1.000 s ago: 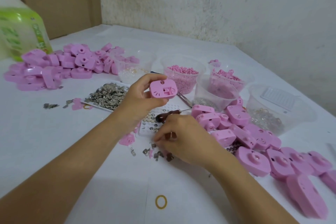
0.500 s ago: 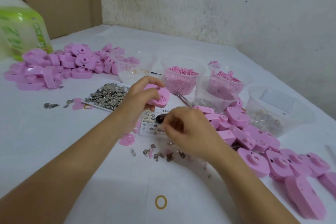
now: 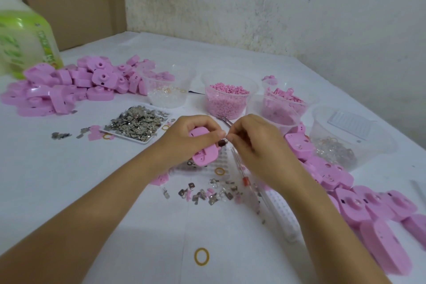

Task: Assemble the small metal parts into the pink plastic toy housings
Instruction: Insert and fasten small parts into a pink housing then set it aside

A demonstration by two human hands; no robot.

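Over the table [image 3: 138, 226], left hand [image 3: 184, 139] gripping pink housing [image 3: 205, 157], long axis slanting down-right, right hand [image 3: 258, 145] pinched beside it, hold unclear

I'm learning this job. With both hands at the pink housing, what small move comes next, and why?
Probably press the small piece into the pink housing: the left hand grips it tilted, and the right hand seems to pinch that piece, too tiny to identify, right at its upper edge.
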